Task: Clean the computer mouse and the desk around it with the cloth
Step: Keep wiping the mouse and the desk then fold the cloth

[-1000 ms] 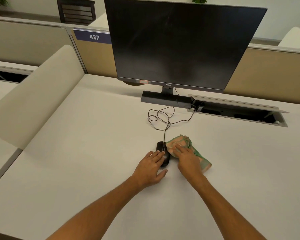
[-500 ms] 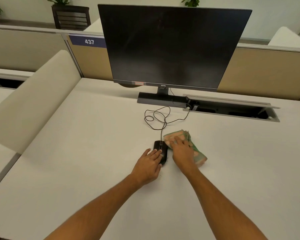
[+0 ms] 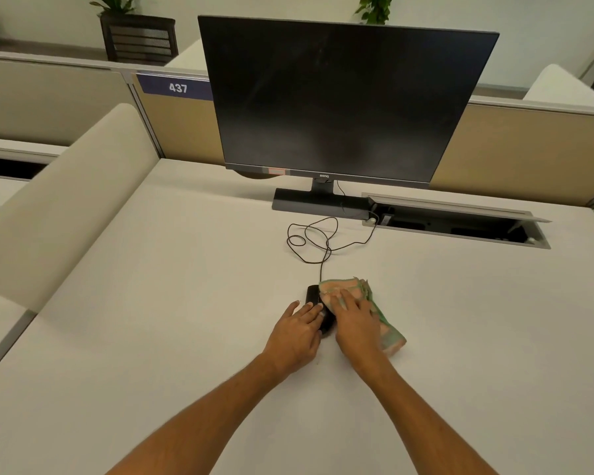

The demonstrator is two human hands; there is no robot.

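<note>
A black wired mouse (image 3: 313, 295) lies on the white desk (image 3: 151, 320), in front of the monitor. My left hand (image 3: 297, 332) rests on the mouse's left side and holds it, fingers over its top. My right hand (image 3: 355, 320) presses a folded green and orange cloth (image 3: 388, 332) flat against the mouse's right side and front. The cloth's front edge overlaps the top of the mouse. Most of the mouse is hidden under both hands.
The mouse cable (image 3: 318, 240) loops on the desk toward an open cable tray (image 3: 460, 224) at the back right. A dark monitor (image 3: 340, 101) on a flat stand (image 3: 319, 202) sits behind. Beige partitions (image 3: 59, 186) border the left and back.
The cloth under my right hand has slid left and now covers part of the mouse's top. My left hand stays on the mouse. The camera has tilted a little.
</note>
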